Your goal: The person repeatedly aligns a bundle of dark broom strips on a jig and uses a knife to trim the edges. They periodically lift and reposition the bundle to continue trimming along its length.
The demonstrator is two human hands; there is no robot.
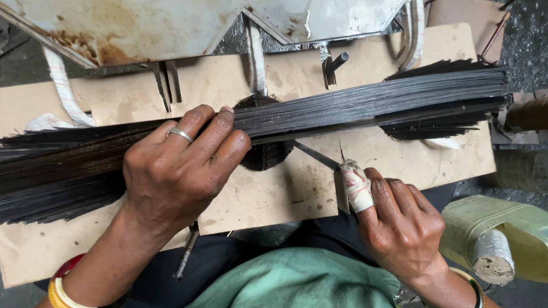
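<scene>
Left hand: the left hand (180, 164) is lying curled over a long bundle of thin black rods (361, 105), fingers wrapped down on it, pinning it flat so the rods are not rolling apart.
Bundle: it is stretching left to right across a cardboard sheet (277, 193) on the table, its ends fanning out.
Right hand: the right hand (400, 219) is pinching a thin metal blade (316, 156) by its cloth-wrapped handle, tip pointing up at the bundle's near edge.
Nearby: a green jerrycan (528, 235) is lying at near right; a rusty metal plate (165, 16) is sitting beyond the bundle.
</scene>
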